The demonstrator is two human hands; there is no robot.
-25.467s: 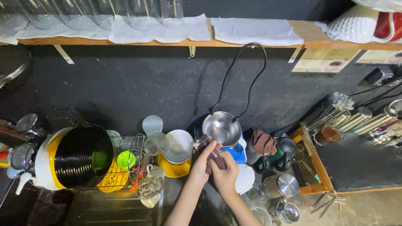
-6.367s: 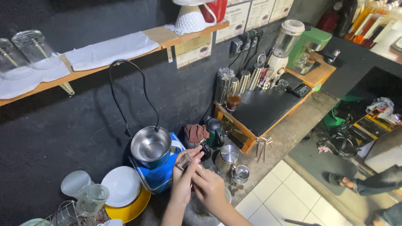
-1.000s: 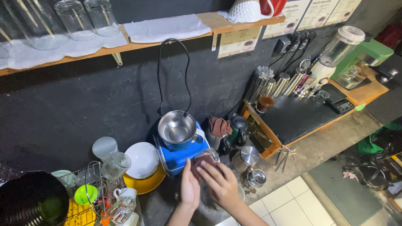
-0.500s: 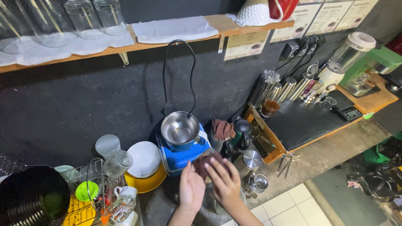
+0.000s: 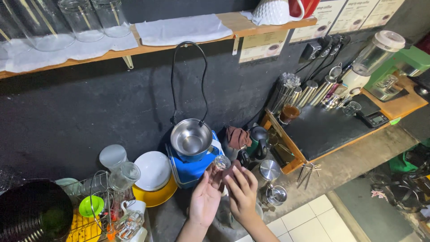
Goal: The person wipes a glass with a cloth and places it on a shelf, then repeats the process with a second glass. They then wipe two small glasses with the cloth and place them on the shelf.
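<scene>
Currently the left hand (image 5: 205, 200) and right hand (image 5: 242, 193) close together around a small clear glass cup (image 5: 221, 162), fingertips gripping it just in front of the round steel bowl (image 5: 191, 139) on the blue container (image 5: 188, 166). Keep both grips firm; wet glass likely slips.

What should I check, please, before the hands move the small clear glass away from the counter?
1. Both hands on the small clear glass: ok; left hand and right hand meet around it.
2. Grip firm: cannot tell; the fingers hide most of it.
3. Glass empty: cannot tell; too small to see.
4. Steel bowl on the blue container apart from the glass: ok, though close.
5. Steel lidded pots beside the right hand: not ok; very close, easy to knock.
</scene>
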